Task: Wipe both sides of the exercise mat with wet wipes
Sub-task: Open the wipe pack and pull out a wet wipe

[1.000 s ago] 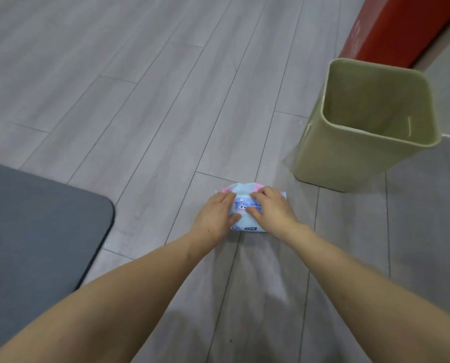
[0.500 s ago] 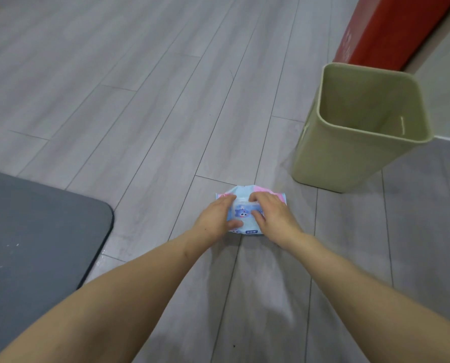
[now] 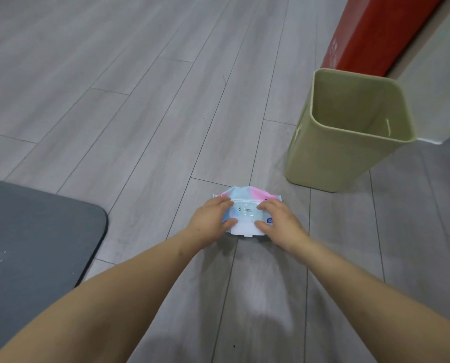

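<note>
A pink and blue pack of wet wipes (image 3: 247, 196) lies on the grey floor straight ahead. Its white flip lid (image 3: 246, 227) is swung open toward me, showing the clear opening. My left hand (image 3: 210, 218) holds the pack's left side, fingers on top and thumb by the lid. My right hand (image 3: 280, 222) holds the right side the same way. A dark grey exercise mat (image 3: 32, 244) lies flat at the left, its rounded corner near my left forearm.
An olive-green waste bin (image 3: 333, 158) stands open just right of and behind the pack. Behind it rises a red post (image 3: 370, 32) beside a pale wall. Grey plank floor (image 3: 113, 100) stretches ahead and to the left.
The pack's white flip lid has been opened toward me; earlier it was shut with the printed label showing. Both hands stay at the pack's sides.
</note>
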### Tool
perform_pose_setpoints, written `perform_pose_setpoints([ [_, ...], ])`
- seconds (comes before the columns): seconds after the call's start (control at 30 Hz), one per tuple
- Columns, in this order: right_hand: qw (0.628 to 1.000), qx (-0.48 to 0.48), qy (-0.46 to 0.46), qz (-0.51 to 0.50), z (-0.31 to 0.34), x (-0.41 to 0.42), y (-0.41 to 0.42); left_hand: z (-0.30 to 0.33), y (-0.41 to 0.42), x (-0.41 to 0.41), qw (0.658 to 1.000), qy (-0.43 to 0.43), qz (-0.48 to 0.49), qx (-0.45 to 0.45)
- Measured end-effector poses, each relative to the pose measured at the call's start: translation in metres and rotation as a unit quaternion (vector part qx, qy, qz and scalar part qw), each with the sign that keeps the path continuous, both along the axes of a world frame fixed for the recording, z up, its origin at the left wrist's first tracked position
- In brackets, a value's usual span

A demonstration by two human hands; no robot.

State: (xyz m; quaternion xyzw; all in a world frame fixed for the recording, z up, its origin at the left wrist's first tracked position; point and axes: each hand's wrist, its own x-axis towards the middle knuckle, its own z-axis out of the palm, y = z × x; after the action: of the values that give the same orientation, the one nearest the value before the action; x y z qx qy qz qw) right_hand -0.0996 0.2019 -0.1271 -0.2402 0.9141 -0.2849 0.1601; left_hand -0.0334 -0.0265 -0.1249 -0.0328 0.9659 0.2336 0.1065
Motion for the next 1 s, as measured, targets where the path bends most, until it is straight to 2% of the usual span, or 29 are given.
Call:
perform_pose_setpoints([
  [0.17,0.999,0.043,0.017,0.01,-0.002,-0.005,-0.007,-0.01,0.008,-0.002,0.999,-0.004,0.038,0.015],
  [0.3,0.998,0.034,0.047,-0.008,0.004,-0.006,-0.032,-0.011,0.008,-0.001,0.998,-0.007,0.052,0.023],
  [0.57,0.995,0.031,-0.027,-0.093,0.0,-0.009,-0.073,-0.013,0.008,0.003,0.995,-0.007,0.082,0.059],
  [0.73,0.994,0.054,0.001,-0.091,-0.002,-0.008,-0.076,-0.012,0.008,0.006,0.995,-0.005,0.081,0.055],
  [0.9,0.989,0.124,0.013,-0.074,0.005,-0.008,-0.081,-0.013,0.009,0.007,0.995,-0.011,0.083,0.061],
  [1.0,0.99,0.112,-0.007,-0.088,0.008,-0.007,-0.08,-0.013,0.009,0.008,0.996,-0.012,0.073,0.052],
])
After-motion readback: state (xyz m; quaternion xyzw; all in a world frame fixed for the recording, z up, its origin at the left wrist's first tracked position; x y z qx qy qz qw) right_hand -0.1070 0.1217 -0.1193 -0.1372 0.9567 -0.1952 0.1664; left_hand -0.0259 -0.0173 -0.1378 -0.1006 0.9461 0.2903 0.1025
